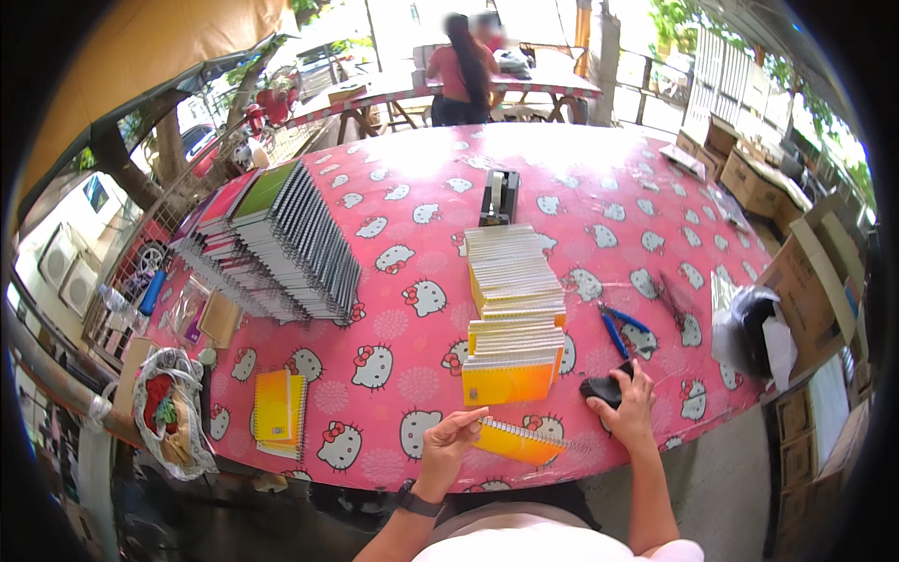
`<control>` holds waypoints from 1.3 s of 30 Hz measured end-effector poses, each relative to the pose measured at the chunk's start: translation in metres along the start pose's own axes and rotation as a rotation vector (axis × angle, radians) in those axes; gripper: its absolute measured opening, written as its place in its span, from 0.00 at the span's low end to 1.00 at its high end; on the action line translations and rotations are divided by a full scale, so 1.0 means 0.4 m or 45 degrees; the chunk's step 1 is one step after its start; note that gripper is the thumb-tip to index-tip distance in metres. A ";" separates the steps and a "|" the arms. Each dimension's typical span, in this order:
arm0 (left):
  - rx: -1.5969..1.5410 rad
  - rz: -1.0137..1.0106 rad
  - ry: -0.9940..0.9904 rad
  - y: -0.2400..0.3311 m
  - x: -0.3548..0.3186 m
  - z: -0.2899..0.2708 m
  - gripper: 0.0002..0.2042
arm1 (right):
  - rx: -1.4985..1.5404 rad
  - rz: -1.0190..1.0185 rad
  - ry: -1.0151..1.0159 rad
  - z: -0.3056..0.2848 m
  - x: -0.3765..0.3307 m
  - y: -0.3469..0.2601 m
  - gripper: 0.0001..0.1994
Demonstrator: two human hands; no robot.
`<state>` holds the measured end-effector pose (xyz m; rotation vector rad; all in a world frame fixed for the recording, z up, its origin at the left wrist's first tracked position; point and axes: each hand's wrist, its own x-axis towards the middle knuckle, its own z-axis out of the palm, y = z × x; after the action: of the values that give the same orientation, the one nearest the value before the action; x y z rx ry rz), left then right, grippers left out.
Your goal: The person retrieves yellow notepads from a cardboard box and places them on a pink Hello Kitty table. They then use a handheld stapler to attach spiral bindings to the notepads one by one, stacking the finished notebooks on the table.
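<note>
A small yellow-orange spiral notebook [518, 442] is pinched by its left end in my left hand [455, 438], above the table's near edge. Its wire coil runs along the top and sticks out past the right end. My right hand [629, 403] is closed over a small black object [604, 386] on the table; its kind I cannot make out. Just beyond that hand lie blue-handled pliers [620, 330]. In front of me a long row of yellow notebooks [510, 379] leans in a stack. A few coil-bound yellow notebooks [278, 409] lie to the left.
Tall stacks of spiral notebooks [290, 245] stand at the left on the pink patterned table [403, 309]. A black tape dispenser [499, 197] sits beyond the row. A bag of cloth scraps [169, 412] hangs at the left edge. Cardboard boxes [807, 290] line the right. People [461, 75] stand at a far table.
</note>
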<state>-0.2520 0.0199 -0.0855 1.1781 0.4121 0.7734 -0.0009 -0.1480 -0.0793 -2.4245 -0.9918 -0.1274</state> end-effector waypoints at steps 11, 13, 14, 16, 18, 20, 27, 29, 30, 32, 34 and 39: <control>0.261 0.210 0.099 0.102 -0.020 0.069 0.06 | 1.113 -0.478 -0.442 -0.069 -0.050 -0.378 0.13; 0.243 0.221 0.136 0.097 -0.027 0.051 0.06 | 1.164 -0.452 -0.435 -0.046 -0.059 -0.396 0.11; 0.230 0.224 0.155 0.094 -0.032 0.043 0.06 | 1.186 -0.436 -0.434 -0.038 -0.063 -0.402 0.10; 0.288 0.258 0.166 0.100 -0.038 0.036 0.06 | 1.213 -0.445 -0.429 -0.030 -0.065 -0.411 0.10; 0.317 0.283 0.175 0.105 -0.040 0.033 0.06 | 1.201 -0.464 -0.424 -0.027 -0.063 -0.420 0.11; 0.307 0.296 0.179 0.103 -0.044 0.032 0.06 | 1.144 -0.488 -0.417 -0.028 -0.062 -0.424 0.11; 0.461 0.434 0.208 0.108 -0.051 0.038 0.05 | 0.993 -0.551 -0.462 -0.035 -0.061 -0.427 0.10; 0.377 0.362 0.222 0.115 -0.053 0.027 0.06 | 0.972 -0.639 -0.449 -0.028 -0.064 -0.443 0.09; 0.332 0.330 0.221 0.116 -0.056 0.025 0.07 | 0.962 -0.680 -0.433 -0.027 -0.065 -0.450 0.08; 0.214 0.254 0.191 0.110 -0.055 0.012 0.10 | 0.903 -0.716 -0.470 -0.033 -0.064 -0.466 0.06; 0.225 0.204 0.128 0.117 -0.055 0.002 0.09 | 0.871 -0.775 -0.442 -0.029 -0.062 -0.479 0.06; 0.411 0.342 0.288 0.112 -0.040 -0.074 0.07 | 0.763 -0.919 -0.472 -0.048 -0.056 -0.526 0.15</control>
<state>-0.2969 0.0358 -0.0559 1.4716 0.5894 1.1089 -0.1578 -0.0452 0.0204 -1.4936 -1.7407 0.3383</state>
